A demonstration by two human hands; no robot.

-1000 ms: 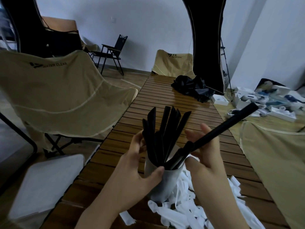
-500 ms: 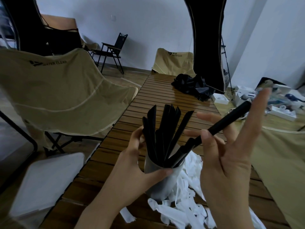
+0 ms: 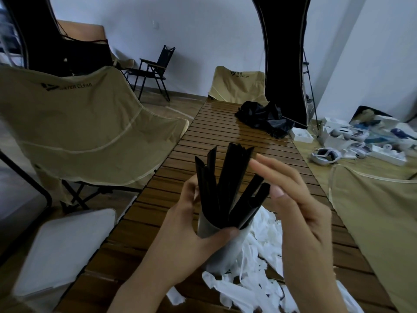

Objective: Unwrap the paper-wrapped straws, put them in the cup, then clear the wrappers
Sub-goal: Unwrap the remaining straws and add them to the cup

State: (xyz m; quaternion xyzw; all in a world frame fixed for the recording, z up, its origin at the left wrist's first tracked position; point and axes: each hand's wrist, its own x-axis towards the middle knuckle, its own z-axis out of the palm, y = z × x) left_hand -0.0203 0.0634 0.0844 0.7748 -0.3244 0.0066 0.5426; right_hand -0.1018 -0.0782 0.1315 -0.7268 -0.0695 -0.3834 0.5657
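A white paper cup (image 3: pixel 222 249) stands on the slatted wooden table (image 3: pixel 225 136), gripped by my left hand (image 3: pixel 191 224), thumb across its front rim. Several black straws (image 3: pixel 222 186) stick up out of the cup, fanned apart. My right hand (image 3: pixel 300 199) hovers to the right of the straws with fingers stretched out; its fingertips reach over the tops of the two rightmost straws and it holds nothing. A heap of white paper wrappers (image 3: pixel 261 279) lies on the table around the cup's base, to the right and front.
A black cloth bundle (image 3: pixel 264 118) lies at the table's far end. Beige camp chairs stand at left (image 3: pixel 85 129) and behind the table (image 3: pixel 237 86). White boxes and headsets (image 3: pixel 352 141) clutter the floor at right. A white pad (image 3: pixel 63 251) sits lower left.
The straw that my right hand held at a slant has dropped into the cup. My right hand has let go and opened, its fingers now near the straw tops. My left hand has stayed on the cup.
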